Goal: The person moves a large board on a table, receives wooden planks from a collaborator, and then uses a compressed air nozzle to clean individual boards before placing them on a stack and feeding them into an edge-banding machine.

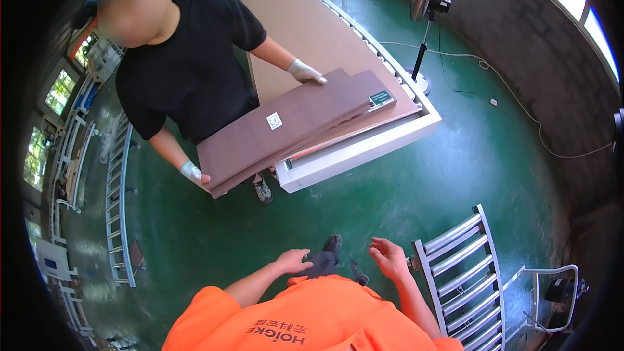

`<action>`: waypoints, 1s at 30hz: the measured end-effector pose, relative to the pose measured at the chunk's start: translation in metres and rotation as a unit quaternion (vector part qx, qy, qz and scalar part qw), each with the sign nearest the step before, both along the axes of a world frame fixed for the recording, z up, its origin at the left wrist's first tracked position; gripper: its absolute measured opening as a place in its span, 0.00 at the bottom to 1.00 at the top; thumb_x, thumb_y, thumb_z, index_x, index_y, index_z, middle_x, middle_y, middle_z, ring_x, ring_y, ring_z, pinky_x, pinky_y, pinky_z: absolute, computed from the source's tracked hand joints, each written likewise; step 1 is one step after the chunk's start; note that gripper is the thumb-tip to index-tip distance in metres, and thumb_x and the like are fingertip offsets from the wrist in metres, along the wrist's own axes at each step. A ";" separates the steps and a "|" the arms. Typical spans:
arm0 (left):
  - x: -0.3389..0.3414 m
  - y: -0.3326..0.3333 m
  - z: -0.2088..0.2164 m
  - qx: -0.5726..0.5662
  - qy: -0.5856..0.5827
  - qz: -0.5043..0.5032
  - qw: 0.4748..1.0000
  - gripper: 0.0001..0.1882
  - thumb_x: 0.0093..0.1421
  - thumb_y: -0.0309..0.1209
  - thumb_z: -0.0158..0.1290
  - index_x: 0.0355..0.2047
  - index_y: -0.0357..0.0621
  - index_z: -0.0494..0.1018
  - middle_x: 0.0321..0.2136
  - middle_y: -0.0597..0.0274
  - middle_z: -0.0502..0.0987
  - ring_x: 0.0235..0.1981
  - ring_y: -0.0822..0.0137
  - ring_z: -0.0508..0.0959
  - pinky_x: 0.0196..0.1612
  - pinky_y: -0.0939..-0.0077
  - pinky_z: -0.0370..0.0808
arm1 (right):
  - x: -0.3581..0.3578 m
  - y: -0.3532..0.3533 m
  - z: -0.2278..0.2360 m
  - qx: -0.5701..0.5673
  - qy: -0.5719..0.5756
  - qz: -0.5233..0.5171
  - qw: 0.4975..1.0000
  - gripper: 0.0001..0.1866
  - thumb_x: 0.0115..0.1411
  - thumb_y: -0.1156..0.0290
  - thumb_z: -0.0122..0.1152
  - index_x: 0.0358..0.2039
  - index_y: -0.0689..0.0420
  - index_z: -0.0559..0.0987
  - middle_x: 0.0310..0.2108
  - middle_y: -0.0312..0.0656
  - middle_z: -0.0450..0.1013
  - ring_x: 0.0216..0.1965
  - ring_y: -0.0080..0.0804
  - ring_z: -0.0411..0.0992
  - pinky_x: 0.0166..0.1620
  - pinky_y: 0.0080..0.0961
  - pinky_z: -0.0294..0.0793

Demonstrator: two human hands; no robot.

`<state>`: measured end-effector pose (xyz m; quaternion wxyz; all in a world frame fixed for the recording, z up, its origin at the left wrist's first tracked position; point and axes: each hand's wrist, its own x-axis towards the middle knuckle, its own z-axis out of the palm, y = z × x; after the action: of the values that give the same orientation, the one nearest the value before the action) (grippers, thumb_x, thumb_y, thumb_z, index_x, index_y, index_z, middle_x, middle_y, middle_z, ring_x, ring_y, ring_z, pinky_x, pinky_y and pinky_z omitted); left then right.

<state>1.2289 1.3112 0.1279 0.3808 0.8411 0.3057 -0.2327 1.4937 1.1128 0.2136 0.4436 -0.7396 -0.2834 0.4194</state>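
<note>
My left hand (294, 261) hangs in front of my body with its fingers loosely stretched and nothing in it. My right hand (388, 257) is likewise bare, thumb and fingers apart, near the roller conveyor section. Across from me, a person in a black shirt (188, 58) carries brown panels (286, 127), apparently stacked together, tilted up toward the right. That person's gloved hands grip both ends. A white label (274, 121) sits on the top panel, and a green label (380, 98) marks the right end. Neither of my hands touches the panels.
Behind the panels stands a long white-framed roller table (364, 156) bearing a large brown board (292, 26). A short roller conveyor (463, 266) is close to my right. Farther off are a standing fan (426, 6), a cable (539, 130) on the green floor and a rail frame (118, 201).
</note>
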 end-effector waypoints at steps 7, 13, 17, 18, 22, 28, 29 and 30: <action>0.016 -0.067 -0.012 -0.033 -0.009 -0.133 0.991 0.34 0.52 0.48 0.54 0.55 0.42 0.65 0.45 0.52 0.75 0.46 0.52 0.75 0.47 0.62 0.73 | -0.034 -0.149 -0.042 -0.009 0.011 -0.152 0.988 0.19 0.56 0.71 0.59 0.47 0.66 0.74 0.37 0.44 0.77 0.39 0.29 0.75 0.44 0.22 0.74; 0.075 -0.111 -0.024 -0.065 0.011 -0.330 0.942 0.36 0.52 0.49 0.54 0.56 0.39 0.63 0.47 0.49 0.74 0.47 0.53 0.75 0.50 0.64 0.71 | -0.068 -0.293 -0.043 -0.003 -0.041 -0.413 0.910 0.16 0.56 0.71 0.59 0.45 0.65 0.75 0.32 0.41 0.76 0.31 0.24 0.74 0.37 0.22 0.74; 0.093 -0.118 -0.069 -0.105 0.043 -0.365 0.924 0.38 0.52 0.47 0.56 0.56 0.34 0.63 0.45 0.48 0.76 0.45 0.56 0.77 0.47 0.68 0.73 | -0.127 -0.320 0.007 -0.024 -0.061 -0.564 0.823 0.20 0.52 0.62 0.61 0.43 0.60 0.78 0.34 0.46 0.78 0.36 0.32 0.76 0.40 0.27 0.75; 0.102 -0.126 -0.076 -0.091 0.048 -0.383 0.918 0.37 0.51 0.47 0.57 0.55 0.33 0.64 0.43 0.48 0.77 0.43 0.58 0.78 0.46 0.70 0.73 | -0.148 -0.329 0.004 -0.060 -0.096 -0.573 0.811 0.21 0.52 0.60 0.62 0.42 0.60 0.78 0.33 0.45 0.78 0.35 0.31 0.76 0.40 0.26 0.75; 0.131 -0.157 -0.118 -0.052 0.062 -0.442 0.893 0.35 0.48 0.45 0.59 0.49 0.28 0.69 0.34 0.49 0.79 0.35 0.64 0.79 0.41 0.73 0.74 | -0.256 -0.356 0.019 -0.074 -0.010 -0.568 0.820 0.21 0.54 0.61 0.61 0.46 0.60 0.76 0.36 0.43 0.77 0.38 0.30 0.75 0.45 0.24 0.73; 0.172 -0.331 -0.088 -0.092 -0.050 -0.615 0.782 0.24 0.50 0.38 0.59 0.41 0.29 0.73 0.27 0.54 0.79 0.30 0.70 0.76 0.35 0.73 0.73 | -0.414 -0.417 0.029 -0.016 -0.055 -0.795 0.605 0.21 0.56 0.65 0.61 0.48 0.61 0.74 0.38 0.42 0.77 0.38 0.27 0.75 0.45 0.24 0.74; 0.159 -0.393 -0.040 -0.084 -0.073 -0.671 0.733 0.15 0.51 0.35 0.57 0.31 0.33 0.72 0.20 0.61 0.74 0.24 0.73 0.71 0.28 0.72 0.70 | -0.448 -0.431 0.028 -0.001 -0.077 -0.829 0.555 0.20 0.56 0.67 0.61 0.47 0.62 0.75 0.38 0.42 0.77 0.38 0.26 0.75 0.45 0.24 0.74; 0.159 -0.433 -0.013 -0.175 -0.126 -0.645 0.733 0.13 0.52 0.33 0.56 0.23 0.37 0.68 0.16 0.65 0.68 0.21 0.75 0.65 0.24 0.73 0.65 | -0.467 -0.445 0.033 0.023 -0.104 -0.848 0.519 0.19 0.55 0.68 0.61 0.47 0.62 0.75 0.38 0.42 0.77 0.37 0.26 0.75 0.44 0.23 0.74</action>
<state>1.3879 0.8783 0.1148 0.3151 0.7764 -0.4066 -0.3641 1.0263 0.6682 0.2468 0.5735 -0.6578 0.4241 -0.2421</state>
